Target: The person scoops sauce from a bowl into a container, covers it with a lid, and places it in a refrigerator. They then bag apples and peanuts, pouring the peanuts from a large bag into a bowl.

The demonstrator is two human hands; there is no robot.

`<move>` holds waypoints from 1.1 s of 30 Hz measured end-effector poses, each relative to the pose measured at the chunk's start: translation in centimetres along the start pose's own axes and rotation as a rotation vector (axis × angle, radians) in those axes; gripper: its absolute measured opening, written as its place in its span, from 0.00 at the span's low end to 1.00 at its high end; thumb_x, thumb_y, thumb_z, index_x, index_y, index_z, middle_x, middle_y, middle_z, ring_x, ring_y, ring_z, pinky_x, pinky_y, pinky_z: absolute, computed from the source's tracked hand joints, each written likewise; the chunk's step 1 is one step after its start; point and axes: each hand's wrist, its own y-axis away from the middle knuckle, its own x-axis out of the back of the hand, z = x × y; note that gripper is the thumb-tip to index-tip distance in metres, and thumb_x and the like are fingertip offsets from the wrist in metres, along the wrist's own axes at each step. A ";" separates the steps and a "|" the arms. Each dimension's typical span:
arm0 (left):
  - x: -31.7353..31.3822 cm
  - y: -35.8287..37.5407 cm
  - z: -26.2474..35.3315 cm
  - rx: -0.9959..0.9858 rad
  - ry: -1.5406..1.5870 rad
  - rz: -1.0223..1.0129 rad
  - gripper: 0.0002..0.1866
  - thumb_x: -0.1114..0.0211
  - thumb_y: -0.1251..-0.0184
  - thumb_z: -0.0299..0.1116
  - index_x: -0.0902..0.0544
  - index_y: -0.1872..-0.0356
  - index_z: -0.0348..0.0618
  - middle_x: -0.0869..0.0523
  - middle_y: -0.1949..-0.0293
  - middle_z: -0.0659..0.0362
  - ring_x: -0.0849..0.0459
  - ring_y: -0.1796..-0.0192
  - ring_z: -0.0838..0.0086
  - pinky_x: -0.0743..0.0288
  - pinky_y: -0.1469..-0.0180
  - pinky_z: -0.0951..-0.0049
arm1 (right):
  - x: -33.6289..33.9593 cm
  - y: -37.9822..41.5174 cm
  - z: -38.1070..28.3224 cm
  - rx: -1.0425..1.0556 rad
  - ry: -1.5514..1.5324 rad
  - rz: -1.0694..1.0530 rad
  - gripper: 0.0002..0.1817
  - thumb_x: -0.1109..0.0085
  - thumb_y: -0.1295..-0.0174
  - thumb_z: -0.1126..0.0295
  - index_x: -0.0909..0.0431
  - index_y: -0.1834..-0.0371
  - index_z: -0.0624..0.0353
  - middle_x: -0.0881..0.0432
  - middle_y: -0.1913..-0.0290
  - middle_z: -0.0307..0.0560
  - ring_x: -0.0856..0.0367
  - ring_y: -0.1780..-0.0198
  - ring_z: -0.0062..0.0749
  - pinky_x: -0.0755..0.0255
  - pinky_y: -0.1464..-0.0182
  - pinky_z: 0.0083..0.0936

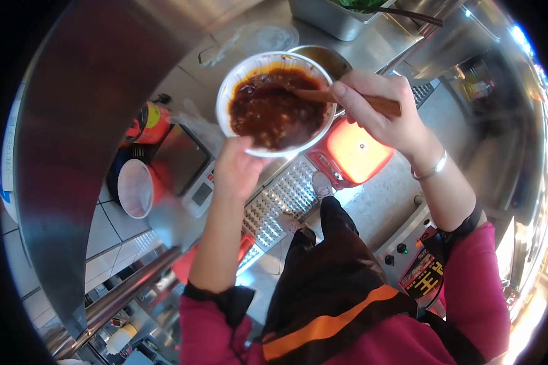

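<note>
A white bowl (225, 102) of dark reddish-brown sauce with small chunks is tilted toward me near the upper middle of the view. My left hand (240, 164) grips its lower left rim, thumb on the edge. My right hand (383, 106), with a bracelet at the wrist, is closed round the handle of a brown wooden utensil (371, 102). The utensil's far end dips into the sauce, so its tip is hidden. Just behind the bowl, a round metal container (332, 59) shows in part.
A digital scale (199, 193) and a pinkish-white tub (135, 188) stand at the left. A steel pan (341, 21) with greens is at the top. Below lie a red stool (360, 149) and a perforated metal step (280, 198). A control panel (408, 243) is at lower right.
</note>
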 end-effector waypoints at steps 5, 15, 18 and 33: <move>-0.5 -0.8 -0.1 0.003 -0.075 0.025 0.28 0.48 0.51 0.28 0.39 0.45 0.35 0.32 0.46 0.48 0.33 0.43 0.55 0.40 0.42 0.47 | 0.5 -2.8 -1.0 -0.403 -0.291 0.021 0.17 0.49 0.39 0.61 0.24 0.77 0.65 0.28 0.89 0.39 0.30 0.87 0.16 0.35 0.85 0.15; -1.0 -1.5 0.2 -0.026 0.031 -0.009 0.26 0.48 0.51 0.26 0.36 0.47 0.35 0.29 0.48 0.49 0.31 0.44 0.56 0.38 0.42 0.48 | 1.1 -2.8 1.4 -0.632 -0.483 0.164 0.25 0.55 0.38 0.53 0.26 0.80 0.64 0.29 0.91 0.42 0.33 0.92 0.20 0.39 0.89 0.13; -0.8 -2.1 0.2 -0.038 0.009 -0.030 0.26 0.48 0.51 0.26 0.36 0.47 0.35 0.29 0.48 0.49 0.31 0.44 0.56 0.40 0.42 0.48 | 1.0 -2.5 1.7 -0.599 -0.517 0.197 0.24 0.55 0.38 0.53 0.27 0.80 0.64 0.29 0.90 0.43 0.33 0.92 0.20 0.39 0.90 0.13; -1.7 -4.0 0.1 -0.072 0.020 -0.051 0.27 0.49 0.50 0.30 0.37 0.45 0.34 0.30 0.46 0.49 0.33 0.42 0.55 0.40 0.41 0.48 | 3.5 -3.5 0.2 -0.527 -0.543 0.347 0.24 0.49 0.41 0.52 0.26 0.83 0.63 0.28 0.90 0.40 0.30 0.90 0.18 0.37 0.89 0.12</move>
